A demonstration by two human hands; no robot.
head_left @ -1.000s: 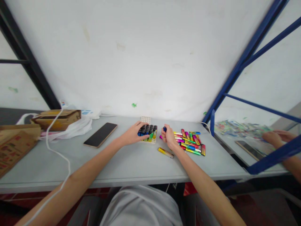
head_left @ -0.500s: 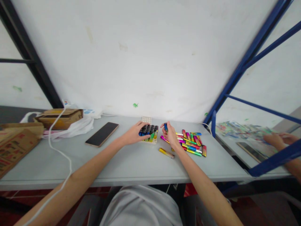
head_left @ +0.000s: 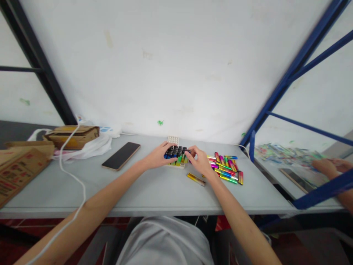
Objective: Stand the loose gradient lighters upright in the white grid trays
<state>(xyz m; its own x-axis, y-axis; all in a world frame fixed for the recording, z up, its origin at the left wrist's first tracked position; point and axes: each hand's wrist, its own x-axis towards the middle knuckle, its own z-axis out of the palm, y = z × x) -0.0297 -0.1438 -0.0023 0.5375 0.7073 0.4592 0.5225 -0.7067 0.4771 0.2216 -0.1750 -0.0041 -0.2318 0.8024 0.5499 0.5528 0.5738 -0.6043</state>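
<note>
My left hand point(head_left: 160, 156) curves around the left side of a block of lighters point(head_left: 175, 150), fingers behind and thumb across the front. The lighters stand in rows with black tops and shiny coloured bodies, in a white tray point(head_left: 180, 166). At the block's right end, my right hand point(head_left: 197, 159) pinches a dark-topped lighter point(head_left: 188, 151); its body is mostly hidden by my fingers. Right of this hand lies a pile of loose metallic lighters point(head_left: 226, 167) in several colours. One gold lighter point(head_left: 196, 179) lies apart, nearer to me.
A white gridded tray point(head_left: 173, 140) is behind the block. A phone point(head_left: 121, 156) lies left of my left hand. Cardboard boxes point(head_left: 73, 137) and a white bag point(head_left: 95, 149) are farther left. A white cable point(head_left: 82, 191) crosses my left forearm. Blue frame bars point(head_left: 275, 106) separate another person's hands point(head_left: 328, 165).
My right hand has moved left with the lighter, from beside the pile to the right end of the block. My left hand stays at the block; the view has shifted slightly.
</note>
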